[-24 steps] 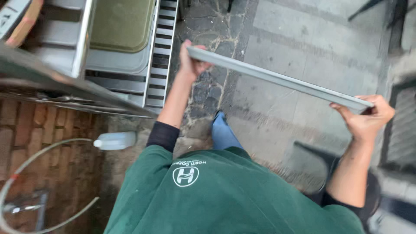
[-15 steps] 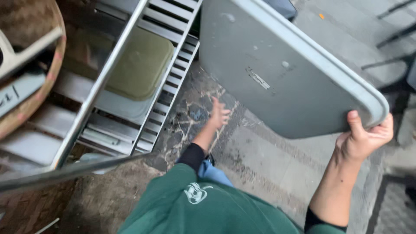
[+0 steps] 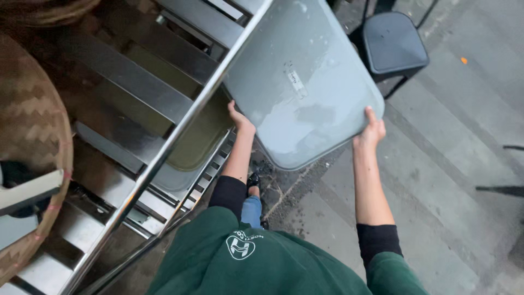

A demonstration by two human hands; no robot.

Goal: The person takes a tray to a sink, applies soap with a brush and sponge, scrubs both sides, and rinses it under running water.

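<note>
I hold a large grey-blue rectangular tray (image 3: 305, 82) with rounded corners out in front of me, its flat face turned up toward the camera. My left hand (image 3: 240, 119) grips its near left edge, beside a metal rack. My right hand (image 3: 371, 131) grips its near right corner, thumb on the face. The tray's far end reaches in over the steel shelf rack (image 3: 180, 136), partly behind a shiny rail. A small label is stuck to the tray's face.
An olive-green tray (image 3: 196, 147) lies on a lower rack shelf. A woven round basket (image 3: 33, 142) sits at left. A dark metal stool (image 3: 394, 43) stands on the paved floor at upper right. My green sweatshirt and shoe show below.
The tray has swung from edge-on to face-up and moved left toward the rack. My left hand, off the tray half a second ago, now grips its edge again.
</note>
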